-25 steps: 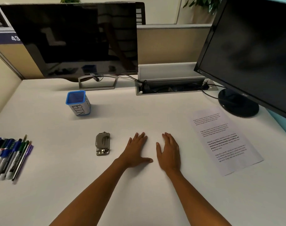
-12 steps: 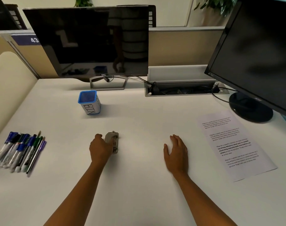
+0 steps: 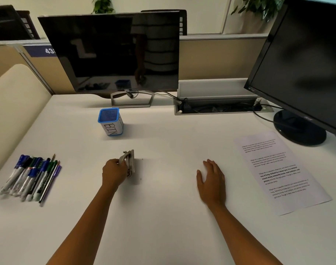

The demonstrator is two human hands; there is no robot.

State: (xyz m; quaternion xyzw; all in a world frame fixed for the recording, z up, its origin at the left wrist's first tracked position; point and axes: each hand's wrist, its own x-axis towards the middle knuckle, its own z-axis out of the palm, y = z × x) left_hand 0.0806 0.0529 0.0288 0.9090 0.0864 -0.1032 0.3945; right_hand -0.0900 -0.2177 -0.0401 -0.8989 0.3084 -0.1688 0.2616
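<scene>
Grip: left hand (image 3: 113,174) curls round near end of metal desk tool (image 3: 130,161), tipping it on edge just beyond knuckles, probably for lift. Right hand (image 3: 212,180) flat, relaxed on desk (image 3: 163,217); printed sheet (image 3: 282,173) near its outer side.

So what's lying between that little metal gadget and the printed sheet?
Only the right hand, flat on the white desk, lies between gadget and sheet; the rest is bare, seen in the head view.
</scene>
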